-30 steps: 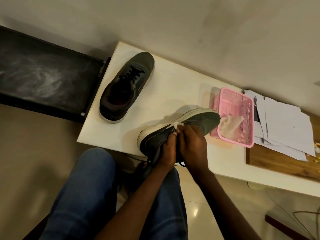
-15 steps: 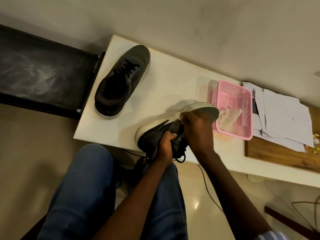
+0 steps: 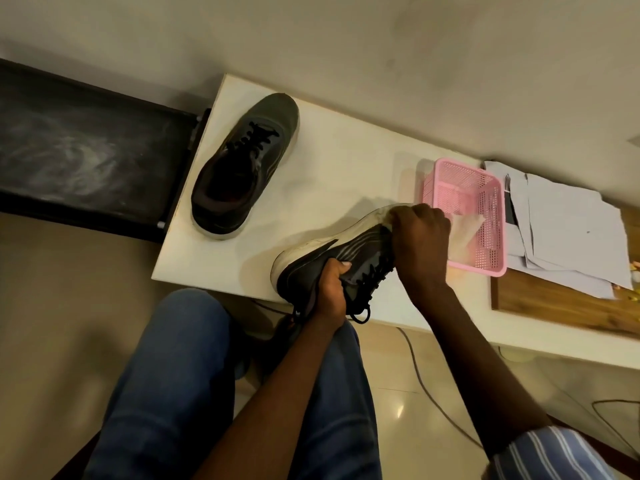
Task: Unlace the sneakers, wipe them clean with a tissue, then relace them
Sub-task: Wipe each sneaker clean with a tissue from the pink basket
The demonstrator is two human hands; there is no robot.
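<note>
Grey sneaker [image 3: 332,258], tilted on its side at the white table's [image 3: 346,174] near edge, is gripped at the collar by the left hand [image 3: 330,292]. Its toe is covered by the right hand [image 3: 420,237], fingers curled; whether a tissue is pinched cannot be told. A second sneaker [image 3: 242,164] is set upright, far left.
</note>
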